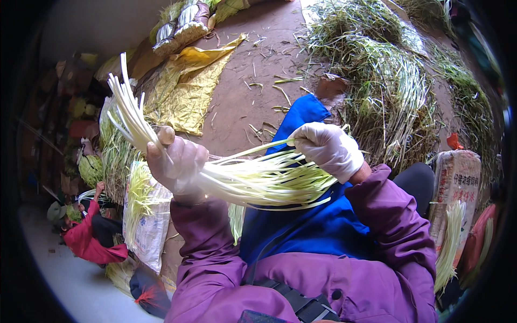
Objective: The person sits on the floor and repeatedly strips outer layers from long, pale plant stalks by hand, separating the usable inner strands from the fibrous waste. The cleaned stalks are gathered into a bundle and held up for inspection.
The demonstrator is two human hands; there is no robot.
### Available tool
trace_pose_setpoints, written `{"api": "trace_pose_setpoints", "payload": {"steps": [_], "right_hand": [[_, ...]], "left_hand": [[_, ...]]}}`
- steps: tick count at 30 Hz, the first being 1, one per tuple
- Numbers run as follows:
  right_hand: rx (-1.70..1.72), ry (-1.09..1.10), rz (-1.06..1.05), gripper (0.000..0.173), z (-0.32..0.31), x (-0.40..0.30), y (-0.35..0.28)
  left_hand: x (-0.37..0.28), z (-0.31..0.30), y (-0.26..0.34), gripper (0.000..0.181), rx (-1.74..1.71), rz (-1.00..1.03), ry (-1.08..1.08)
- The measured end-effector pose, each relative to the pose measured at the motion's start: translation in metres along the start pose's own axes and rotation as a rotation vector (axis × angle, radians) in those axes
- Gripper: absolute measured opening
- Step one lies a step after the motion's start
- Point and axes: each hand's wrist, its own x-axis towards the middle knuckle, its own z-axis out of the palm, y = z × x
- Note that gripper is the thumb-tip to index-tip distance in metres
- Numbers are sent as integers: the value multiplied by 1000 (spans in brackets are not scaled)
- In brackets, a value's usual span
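My left hand (179, 163), in a thin glove, grips a bundle of pale, blanched chive-like stalks (262, 179) near their white ends. Those white ends stick up past my thumb. From my fist the yellow-green leaves fan out to the right, above the blue apron (307, 226) over my lap. My right hand (329, 151), in a white glove, pinches a few strands at the far end of the bundle and holds them raised above the others. Its fingertips are partly hidden by the curled hand.
A heap of green and dry stalks (375, 80) lies ahead on the right. Yellow woven sheeting (194, 84) covers floor at the left. Pale stalks rest on white sacking (149, 230) and beside a printed sack (454, 173). A person in red (95, 238) sits at the left.
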Motion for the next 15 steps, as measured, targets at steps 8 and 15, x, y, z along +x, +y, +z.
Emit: {"api": "trace_pose_setpoints", "payload": {"steps": [8,15], "right_hand": [[770,33,266,15,-11,2,7],[698,302,265,17,-64,3,40]], "left_hand": [[4,3,-8,42,3,-63,-8],[1,3,-5,41,-21,-75,47]]}}
